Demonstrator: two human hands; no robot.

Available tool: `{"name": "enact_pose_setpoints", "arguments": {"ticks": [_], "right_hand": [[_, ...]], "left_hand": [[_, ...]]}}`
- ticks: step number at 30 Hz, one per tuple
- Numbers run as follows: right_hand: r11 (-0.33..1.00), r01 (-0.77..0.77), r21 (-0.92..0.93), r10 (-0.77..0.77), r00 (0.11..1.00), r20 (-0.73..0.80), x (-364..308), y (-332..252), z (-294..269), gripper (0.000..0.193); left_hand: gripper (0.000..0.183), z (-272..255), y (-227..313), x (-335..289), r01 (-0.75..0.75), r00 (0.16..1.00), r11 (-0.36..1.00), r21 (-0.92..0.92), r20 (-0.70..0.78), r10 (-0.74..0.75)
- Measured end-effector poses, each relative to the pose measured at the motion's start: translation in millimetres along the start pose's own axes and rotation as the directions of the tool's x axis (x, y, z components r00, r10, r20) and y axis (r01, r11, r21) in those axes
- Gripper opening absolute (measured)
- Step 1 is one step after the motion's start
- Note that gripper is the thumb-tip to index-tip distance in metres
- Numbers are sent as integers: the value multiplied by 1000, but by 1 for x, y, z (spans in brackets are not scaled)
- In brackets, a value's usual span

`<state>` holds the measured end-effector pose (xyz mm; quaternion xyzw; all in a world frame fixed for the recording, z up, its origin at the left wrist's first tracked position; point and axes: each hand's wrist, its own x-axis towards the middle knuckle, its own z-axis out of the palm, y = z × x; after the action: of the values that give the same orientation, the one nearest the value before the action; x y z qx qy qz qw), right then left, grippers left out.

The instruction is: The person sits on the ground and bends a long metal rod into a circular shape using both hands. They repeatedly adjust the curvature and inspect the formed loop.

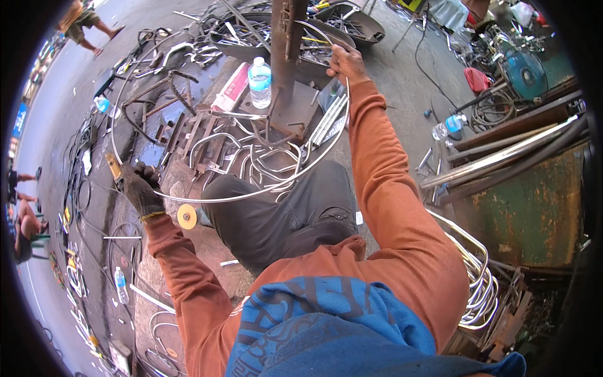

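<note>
Gloved left hand clenched on the metal hoop, elbow bent; right hand grips its far side, arm outstretched

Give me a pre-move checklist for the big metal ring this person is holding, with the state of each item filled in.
1. Left hand gripping the metal ring: ok, gloved fist closed on it.
2. Right hand on the ring's far side: ok, bare fingers on it beside the rusty upright post.
3. Ring unbroken all round: cannot tell, the post hides part of it.
4. Water bottle out of the way: not ok, it stands inside the ring.
5. Ground inside the ring free: not ok, bent chrome tubes lie there.
</note>
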<state>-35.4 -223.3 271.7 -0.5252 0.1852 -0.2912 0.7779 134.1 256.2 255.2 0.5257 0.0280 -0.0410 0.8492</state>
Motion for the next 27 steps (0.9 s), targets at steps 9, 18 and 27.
{"name": "enact_pose_setpoints", "arguments": {"ticks": [9, 18, 27], "right_hand": [[989, 117, 89, -89, 960, -267, -20, 20, 47, 15], [994, 42, -100, -42, 999, 0, -2, -5, 4, 19], [967, -95, -235, 144, 969, 202, 33, -28, -12, 9]], "left_hand": [[38, 31, 35, 148, 89, 990, 952, 293, 77, -116], [36, -8, 37, -39, 178, 975, 945, -275, 179, -131], [39, 4, 12, -180, -49, 998, 959, -280, 18, 56]]}}
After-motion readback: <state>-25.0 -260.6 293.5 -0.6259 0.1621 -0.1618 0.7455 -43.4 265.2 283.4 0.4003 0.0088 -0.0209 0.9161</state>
